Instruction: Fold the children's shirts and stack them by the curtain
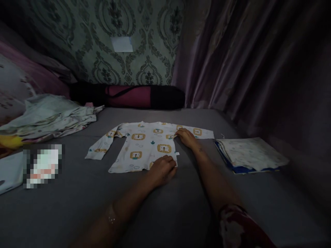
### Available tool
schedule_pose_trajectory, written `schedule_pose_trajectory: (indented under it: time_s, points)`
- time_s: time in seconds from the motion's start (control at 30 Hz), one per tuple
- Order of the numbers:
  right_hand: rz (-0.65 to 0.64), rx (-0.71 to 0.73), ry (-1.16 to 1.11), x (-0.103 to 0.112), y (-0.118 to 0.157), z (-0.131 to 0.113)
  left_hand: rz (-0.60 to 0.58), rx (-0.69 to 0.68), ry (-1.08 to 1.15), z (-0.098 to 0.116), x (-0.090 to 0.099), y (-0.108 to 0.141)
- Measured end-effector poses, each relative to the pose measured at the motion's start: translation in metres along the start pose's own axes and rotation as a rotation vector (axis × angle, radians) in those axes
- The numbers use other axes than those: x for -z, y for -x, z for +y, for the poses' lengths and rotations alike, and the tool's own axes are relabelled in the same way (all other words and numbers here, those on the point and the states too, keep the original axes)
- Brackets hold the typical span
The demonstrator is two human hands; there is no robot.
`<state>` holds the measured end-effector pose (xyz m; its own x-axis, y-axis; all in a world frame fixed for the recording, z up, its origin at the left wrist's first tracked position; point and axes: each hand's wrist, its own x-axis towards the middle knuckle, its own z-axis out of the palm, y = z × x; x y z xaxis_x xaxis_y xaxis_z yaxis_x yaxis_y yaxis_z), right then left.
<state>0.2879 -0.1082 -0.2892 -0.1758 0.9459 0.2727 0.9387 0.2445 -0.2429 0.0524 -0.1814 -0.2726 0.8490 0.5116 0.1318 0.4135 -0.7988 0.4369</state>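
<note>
A small white long-sleeved shirt (144,146) with yellow lion faces lies spread out on the grey sheet (186,193), its neck side away from me. One sleeve bends down to the left; the other stretches out to the right. My left hand (163,169) is at the lower right corner of the shirt, its fingers curled on the hem. My right hand (185,137) pinches the cloth where the right sleeve meets the body of the shirt. A small tag sticks out of the side seam between my hands.
Folded cloths (253,153) are stacked at the right. Crumpled clothes (57,115) lie at the left, above a white object (11,170) and a blurred patch. A black and pink roll (129,96) lies along the wall, beside purple curtains (219,51).
</note>
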Motion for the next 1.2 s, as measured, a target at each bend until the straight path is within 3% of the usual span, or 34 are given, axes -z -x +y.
schedule_pose_trajectory:
  time_s: [0.13,0.3,0.43,0.57,0.7,0.87,1.07,1.2]
  points:
    - [0.058,-0.025,0.080,-0.004,0.002,0.002,-0.005,0.148,0.198,0.001,0.004,-0.001]
    - [-0.010,-0.088,0.108,-0.001,0.002,0.001,-0.022,-0.041,0.163,0.001,0.004,0.002]
    - [-0.024,-0.093,0.148,0.001,-0.002,-0.022,-0.014,-0.067,0.180,0.001,0.005,0.004]
    - [-0.119,-0.074,0.130,-0.011,-0.003,-0.051,0.044,0.007,0.296,-0.010,0.022,0.003]
    - [-0.301,-0.111,0.130,-0.024,0.001,-0.059,0.258,0.193,0.353,-0.046,0.047,0.006]
    - [-0.350,-0.132,0.176,-0.024,-0.003,-0.053,0.439,0.566,0.150,-0.105,0.080,0.036]
    - [-0.454,-0.157,0.171,-0.014,-0.020,-0.053,0.327,0.793,-0.259,-0.163,0.106,0.111]
    - [-0.445,-0.153,0.185,-0.008,-0.033,-0.060,0.186,0.824,-0.304,-0.184,0.115,0.149]
